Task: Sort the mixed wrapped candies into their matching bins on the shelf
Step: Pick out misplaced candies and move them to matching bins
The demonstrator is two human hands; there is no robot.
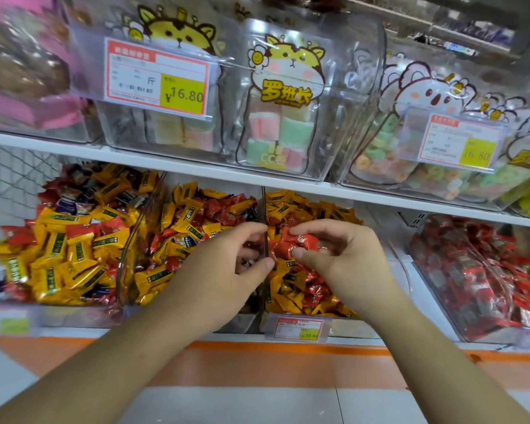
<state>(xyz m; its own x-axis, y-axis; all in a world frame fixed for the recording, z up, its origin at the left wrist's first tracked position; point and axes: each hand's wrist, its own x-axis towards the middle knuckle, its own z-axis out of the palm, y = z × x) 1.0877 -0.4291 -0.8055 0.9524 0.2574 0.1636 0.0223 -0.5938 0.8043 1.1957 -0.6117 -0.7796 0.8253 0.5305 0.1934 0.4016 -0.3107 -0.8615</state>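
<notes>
The right hand (343, 255) pinches a cluster of red wrapped candies (294, 244) between thumb and curled fingers, lifted clear of the pile for transfer. The left hand (227, 258), fingers curled, reaches toward the clear divider (264, 228); whether it holds anything cannot be told. The candies hang just right of the divider, above a mixed yellow-and-red bin (303, 289); a red-only bin (471, 270) stands farther right of the divider, the likely matching destination.

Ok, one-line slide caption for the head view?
Right hand holds red candies over a mixed bin; left hand alongside.
</notes>
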